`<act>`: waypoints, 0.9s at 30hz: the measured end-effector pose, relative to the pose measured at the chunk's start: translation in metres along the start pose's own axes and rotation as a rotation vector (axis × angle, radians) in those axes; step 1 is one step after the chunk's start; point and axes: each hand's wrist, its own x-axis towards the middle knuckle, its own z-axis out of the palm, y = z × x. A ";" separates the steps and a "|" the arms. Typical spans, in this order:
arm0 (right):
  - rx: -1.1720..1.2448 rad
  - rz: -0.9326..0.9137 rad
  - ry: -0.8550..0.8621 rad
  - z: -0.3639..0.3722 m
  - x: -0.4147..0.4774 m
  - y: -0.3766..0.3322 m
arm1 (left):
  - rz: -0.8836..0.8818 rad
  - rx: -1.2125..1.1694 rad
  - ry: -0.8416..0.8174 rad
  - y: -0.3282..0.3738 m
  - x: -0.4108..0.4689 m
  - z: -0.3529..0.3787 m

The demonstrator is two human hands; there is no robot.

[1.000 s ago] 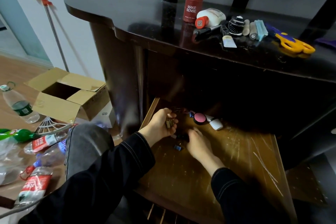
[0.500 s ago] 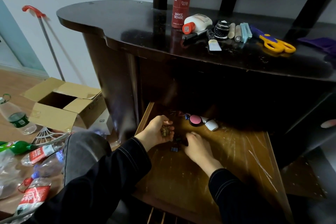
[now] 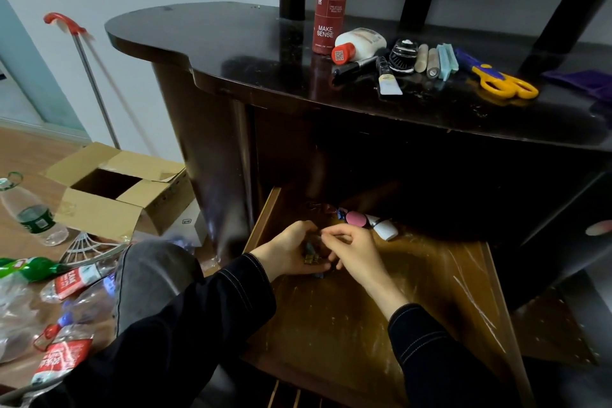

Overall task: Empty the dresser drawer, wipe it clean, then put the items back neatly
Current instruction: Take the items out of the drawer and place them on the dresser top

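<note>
The wooden drawer [image 3: 457, 291] is pulled out under the dark dresser top [image 3: 231, 53]. My left hand [image 3: 291, 252] is cupped over the drawer's back left part and holds several small binder clips [image 3: 310, 253]. My right hand [image 3: 354, 250] is right beside it, fingers pinched over the left palm; what they pinch is too small to tell. Behind the hands lie a pink round compact [image 3: 355, 218], a white tube [image 3: 384, 228] and a few small clips. On the dresser top stand a red bottle [image 3: 328, 7], a white bottle [image 3: 359, 43], a pen, tubes and yellow scissors [image 3: 503, 84].
An open cardboard box [image 3: 116, 195] sits on the floor to the left, with several plastic bottles [image 3: 33, 219] and a green bottle around it. A red-handled pole [image 3: 86, 69] leans on the wall. A purple cloth [image 3: 583, 81] lies at the right of the dresser top.
My right hand has lifted from the drawer floor and come over to my left palm. The left hand stays cupped on the clips. The view has tilted down slightly.
</note>
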 end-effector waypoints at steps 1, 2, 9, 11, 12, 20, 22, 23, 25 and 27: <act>-0.015 0.006 0.038 0.000 0.001 0.002 | 0.079 0.144 0.056 -0.002 -0.002 0.000; -0.061 0.024 0.084 -0.002 0.002 0.005 | 0.078 0.184 0.085 -0.003 -0.003 0.000; -0.731 -0.003 -0.199 0.001 0.004 0.031 | 0.117 0.135 0.181 0.006 0.000 -0.002; -0.899 -0.047 -0.296 0.011 0.003 0.032 | 0.116 0.105 0.187 0.006 0.001 -0.002; -0.960 -0.082 -0.327 0.016 0.002 0.033 | 0.118 0.092 0.194 0.006 0.002 -0.002; -0.529 0.011 -0.305 0.012 0.004 0.024 | 0.168 0.141 0.214 0.004 0.012 -0.005; -0.347 0.027 -0.179 0.002 0.004 0.015 | 0.185 0.177 0.233 0.003 0.015 -0.005; -0.266 0.015 -0.112 -0.003 0.004 0.009 | 0.169 0.206 0.236 0.003 0.015 -0.005; -0.117 -0.018 -0.013 -0.008 0.002 -0.001 | 0.087 0.248 0.196 0.000 0.011 -0.003; -0.026 -0.045 0.005 -0.010 -0.002 -0.010 | -0.044 0.219 0.082 -0.005 0.006 0.000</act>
